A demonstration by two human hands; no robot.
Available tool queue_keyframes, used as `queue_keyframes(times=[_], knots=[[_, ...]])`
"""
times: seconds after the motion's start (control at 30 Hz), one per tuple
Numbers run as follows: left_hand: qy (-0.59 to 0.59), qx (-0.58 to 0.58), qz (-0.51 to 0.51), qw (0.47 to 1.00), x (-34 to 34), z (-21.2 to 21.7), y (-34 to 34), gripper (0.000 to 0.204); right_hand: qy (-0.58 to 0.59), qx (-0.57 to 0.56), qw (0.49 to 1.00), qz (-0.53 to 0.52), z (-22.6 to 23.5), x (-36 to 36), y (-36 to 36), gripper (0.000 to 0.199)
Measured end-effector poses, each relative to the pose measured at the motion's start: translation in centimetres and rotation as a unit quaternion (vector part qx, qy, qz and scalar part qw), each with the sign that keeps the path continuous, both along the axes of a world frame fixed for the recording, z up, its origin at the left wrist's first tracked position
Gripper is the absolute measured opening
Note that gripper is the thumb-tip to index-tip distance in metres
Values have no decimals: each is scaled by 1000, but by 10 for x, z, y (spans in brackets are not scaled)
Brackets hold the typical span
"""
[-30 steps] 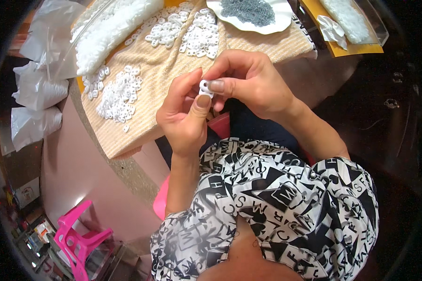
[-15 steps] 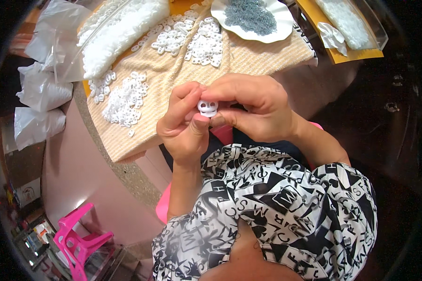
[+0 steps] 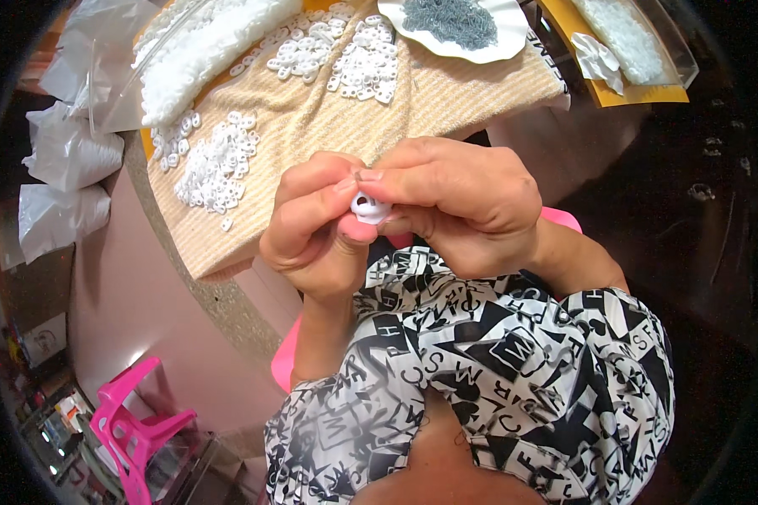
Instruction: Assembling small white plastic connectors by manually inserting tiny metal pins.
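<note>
Close to my body, just beyond the near edge of the cloth, both hands pinch a small white plastic two-holed cord lock (image 3: 367,210). My left hand (image 3: 312,223) is closed on its left side, thumb below and fingertips above. From the right, my right hand (image 3: 476,202) presses index finger and thumb against the top and lower right of it. Fingertips cover part of the piece. Small white two-holed pieces lie in a pile (image 3: 219,164) at the left of the striped cloth (image 3: 286,139), with further piles (image 3: 366,63) toward its far side.
A scalloped white plate (image 3: 478,56) at the far edge holds small grey springs (image 3: 451,23). A large clear bag of white pieces (image 3: 210,59) lies far left. Another filled bag (image 3: 627,42) is at far right. White bags (image 3: 63,219) stand left; a pink stool (image 3: 135,429) stands lower left.
Both hands have come slightly nearer my body, with the cord lock tilted between them. My fingertips now cover more of its top. The view has shifted a little.
</note>
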State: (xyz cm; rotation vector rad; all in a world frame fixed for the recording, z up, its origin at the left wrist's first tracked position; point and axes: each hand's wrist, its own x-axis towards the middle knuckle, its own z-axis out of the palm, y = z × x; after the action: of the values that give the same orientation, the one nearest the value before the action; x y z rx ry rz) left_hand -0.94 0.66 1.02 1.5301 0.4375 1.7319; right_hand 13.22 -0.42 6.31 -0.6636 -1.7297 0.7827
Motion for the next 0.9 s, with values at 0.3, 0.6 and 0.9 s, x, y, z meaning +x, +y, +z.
queue_keyframes(times=[0.3,0.6,0.9], knots=[[27,14,34,999,2,-10,1,29,-14,23,1000,9,-5,-2,2,27],[33,8,100,994,5,-9,1,28,0,25,998,-53,-9,-15,5,18],[-37,-26,87,995,2,-9,7,24,9,56,996,-71,-16,-27,13,21]])
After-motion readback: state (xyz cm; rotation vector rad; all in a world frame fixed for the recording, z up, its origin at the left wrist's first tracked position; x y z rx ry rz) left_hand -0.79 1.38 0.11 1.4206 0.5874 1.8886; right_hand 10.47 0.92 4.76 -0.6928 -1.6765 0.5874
